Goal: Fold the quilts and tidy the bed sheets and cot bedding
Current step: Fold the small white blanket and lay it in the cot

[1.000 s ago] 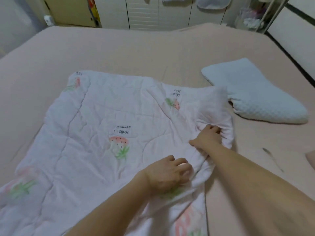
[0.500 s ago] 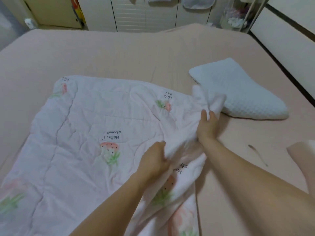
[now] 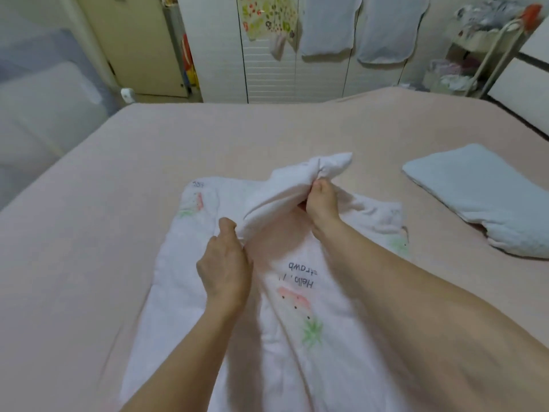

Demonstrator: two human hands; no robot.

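Observation:
A white quilt (image 3: 300, 316) printed with strawberries and the words "Hello" lies on the pink bed sheet (image 3: 104, 233) in front of me. My right hand (image 3: 320, 206) grips a bunched corner of the quilt and holds it lifted above the rest. My left hand (image 3: 225, 260) pinches the same raised edge lower down, to the left. Between the two hands the edge hangs as a taut fold.
A pale blue quilted pillow (image 3: 487, 197) lies on the sheet at the right. Beyond the bed's far edge stand white wardrobe doors (image 3: 267, 55) with hanging cloths, and a rack of laundry (image 3: 475, 49) at the far right. A grey cot side (image 3: 44, 108) is at the left.
Both hands have lifted the quilt's right edge off the bed and carried it up and leftward over the quilt. The view has tilted up toward the wardrobe.

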